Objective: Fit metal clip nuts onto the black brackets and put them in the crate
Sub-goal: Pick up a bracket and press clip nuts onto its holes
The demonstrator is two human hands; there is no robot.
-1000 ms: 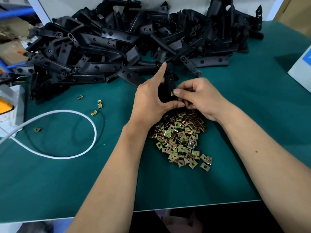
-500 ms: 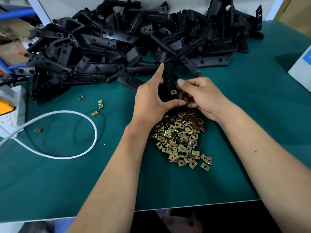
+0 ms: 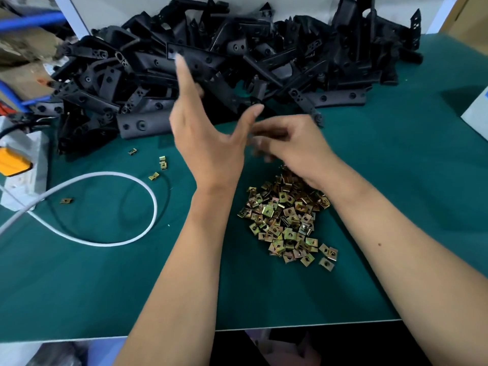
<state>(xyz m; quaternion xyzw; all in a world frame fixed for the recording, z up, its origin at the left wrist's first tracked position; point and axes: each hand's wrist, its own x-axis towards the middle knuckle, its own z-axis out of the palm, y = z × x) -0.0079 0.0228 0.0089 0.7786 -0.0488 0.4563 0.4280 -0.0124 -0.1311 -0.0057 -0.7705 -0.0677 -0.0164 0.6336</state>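
Note:
A big heap of black brackets [image 3: 237, 62] covers the back of the green mat [image 3: 105, 286]. A pile of brass-coloured clip nuts [image 3: 285, 220] lies in the middle. My left hand [image 3: 208, 138] is raised in front of the heap, blurred, fingers straight and spread, thumb out, holding nothing. My right hand [image 3: 295, 146] hovers over the far end of the nut pile with its fingers curled inward. Motion blur hides whether it pinches anything. No bracket shows in either hand. No crate is in view.
A few stray clip nuts [image 3: 163, 163] lie left of my hands. A white cable [image 3: 148, 191] loops across the mat from a white power strip [image 3: 23, 165] at the left edge. A white box [image 3: 478, 120] stands at the right edge. The table's front edge [image 3: 290, 326] is near me.
Both hands held a black bracket with a nut on it. Now my left hand has opened and swung up and left, the bracket is gone from it, and my right hand has dropped towards the nuts.

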